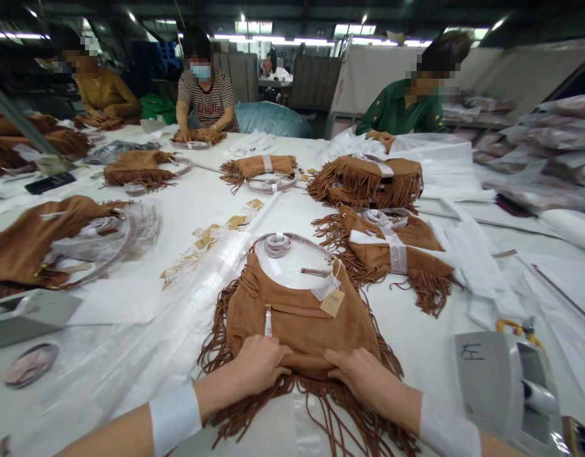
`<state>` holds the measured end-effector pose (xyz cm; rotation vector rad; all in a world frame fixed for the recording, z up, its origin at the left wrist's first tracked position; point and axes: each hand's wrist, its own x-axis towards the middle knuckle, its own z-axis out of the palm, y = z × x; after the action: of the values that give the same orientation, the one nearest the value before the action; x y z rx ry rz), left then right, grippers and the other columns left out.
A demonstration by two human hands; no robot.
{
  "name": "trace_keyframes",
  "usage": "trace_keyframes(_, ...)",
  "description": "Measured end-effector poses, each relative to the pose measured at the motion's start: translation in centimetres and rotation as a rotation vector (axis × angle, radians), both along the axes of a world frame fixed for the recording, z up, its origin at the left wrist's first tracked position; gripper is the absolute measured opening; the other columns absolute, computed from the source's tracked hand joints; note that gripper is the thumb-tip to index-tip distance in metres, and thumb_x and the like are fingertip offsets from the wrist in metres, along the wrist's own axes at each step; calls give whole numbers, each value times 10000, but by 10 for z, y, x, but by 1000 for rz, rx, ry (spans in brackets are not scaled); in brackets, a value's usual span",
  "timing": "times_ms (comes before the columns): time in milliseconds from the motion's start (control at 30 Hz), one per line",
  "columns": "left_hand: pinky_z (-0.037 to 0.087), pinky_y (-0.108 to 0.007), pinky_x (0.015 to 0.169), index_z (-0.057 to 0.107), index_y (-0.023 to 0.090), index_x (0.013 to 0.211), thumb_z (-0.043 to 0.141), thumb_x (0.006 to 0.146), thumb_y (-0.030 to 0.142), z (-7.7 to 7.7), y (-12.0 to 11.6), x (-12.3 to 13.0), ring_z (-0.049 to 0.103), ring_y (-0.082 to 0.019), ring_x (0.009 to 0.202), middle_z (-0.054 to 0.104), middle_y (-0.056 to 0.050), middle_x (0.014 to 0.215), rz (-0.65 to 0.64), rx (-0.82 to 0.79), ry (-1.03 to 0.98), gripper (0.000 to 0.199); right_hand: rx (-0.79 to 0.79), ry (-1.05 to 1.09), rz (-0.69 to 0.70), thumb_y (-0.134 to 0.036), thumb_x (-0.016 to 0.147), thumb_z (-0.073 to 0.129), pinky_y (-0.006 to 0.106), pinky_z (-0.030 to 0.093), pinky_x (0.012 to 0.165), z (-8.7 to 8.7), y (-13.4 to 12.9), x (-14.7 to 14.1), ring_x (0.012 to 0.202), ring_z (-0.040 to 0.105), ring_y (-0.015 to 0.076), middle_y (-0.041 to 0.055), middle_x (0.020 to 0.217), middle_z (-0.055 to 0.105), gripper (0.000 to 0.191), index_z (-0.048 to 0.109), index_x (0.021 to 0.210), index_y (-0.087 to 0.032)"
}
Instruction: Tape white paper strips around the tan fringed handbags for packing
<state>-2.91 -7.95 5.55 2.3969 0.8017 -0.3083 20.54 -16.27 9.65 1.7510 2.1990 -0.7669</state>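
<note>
Brown bag: In the head view, it [316,327] lies flat on the white table [211,203] right in front of you, with its strap [308,240] arching away from you.
Left hand: Yours [257,363] is on the bag's lower edge, left of the middle, fingers closed on the brown material.
Right hand: Yours [366,376] mirrors it on the right of that edge, fingers likewise narrowed and gripping it.
Fringe: Long strands [216,339] spread around the bag's sides and hang out below your hands.
Tags: A tan tag [333,303] and a white label [325,287] lie over the bag's upper right.
Wrists: You wear a white band [175,416] on the left and another [447,426] on the right.
Tape dispenser: The grey one [485,381] stands to your right, well apart from the bag.
Plastic sheet: It [131,362] lies to your left, near a round dish [30,366].
Loose tags: A scatter [204,240] lies beyond the sheet.
Other bags: You have one [40,235] at far left and a taped one [420,247] beyond your right hand.
Co-workers: Three people, in yellow [105,89], stripes [207,95] and green [411,111], work across from you.
</note>
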Motion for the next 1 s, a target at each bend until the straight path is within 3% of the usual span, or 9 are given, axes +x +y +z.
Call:
trace_keyframes(67, 471, -318, 748, 614, 213, 956, 507, 889, 234, -8, -12, -19, 620, -225, 867, 668, -44, 943, 36, 74, -53, 128, 44, 0, 12, -181, 904, 522, 256, 354, 578, -7, -11, 3, 737, 656, 208, 21, 807, 678, 33, 536, 888, -207)
trace_keyframes(133, 445, -318, 776, 585, 207, 916, 434, 910, 137, -18, -22, -37, 586, -205, 874, 644, -29, 934, 56, 141, -82, 166, 92, -8, 42, -160, 903, 527, 264, 367, 590, -16, -18, 7, 732, 643, 201, 19, 824, 663, 51, 509, 879, -201)
trace_keyframes(267, 402, -351, 828, 564, 212, 908, 339, 970, 165, -32, -29, -54, 549, -193, 837, 626, -15, 893, 115, 214, -151, 238, 182, 34, 87, -158, 925, 498, 281, 410, 667, -34, -19, 16, 791, 630, 201, 23, 838, 637, 59, 484, 888, -202)
trace_keyframes(433, 423, -328, 727, 568, 196, 881, 409, 969, 359, -41, -12, -47, 592, -220, 816, 651, -38, 857, 172, 202, -139, 244, 167, 95, 80, -210, 962, 437, 289, 430, 667, -50, -8, 28, 780, 639, 207, 33, 814, 634, 54, 478, 930, -198)
trace_keyframes(633, 453, -310, 646, 566, 190, 900, 362, 979, 399, -46, 18, -30, 667, -243, 788, 694, -61, 838, 177, 127, -67, 302, 116, 184, -17, -278, 993, 316, 310, 440, 667, -65, -1, 40, 770, 655, 225, 49, 819, 650, 200, 493, 1018, -189)
trace_keyframes(767, 474, -326, 655, 573, 188, 910, 359, 977, 398, -42, 23, -23, 679, -256, 785, 706, -72, 868, 190, 79, -14, 306, 80, 226, -84, -348, 989, 292, 325, 440, 710, -64, 6, 42, 837, 657, 244, 80, 894, 664, 280, 509, 1068, -188)
trace_keyframes(1000, 492, -378, 773, 590, 190, 861, 358, 970, 356, -31, 11, -33, 652, -252, 861, 680, -69, 875, 134, 14, -93, 305, 5, 210, -163, -399, 974, 313, 293, 388, 623, -44, 26, 30, 680, 615, 197, 13, 726, 625, 272, 510, 905, -224)
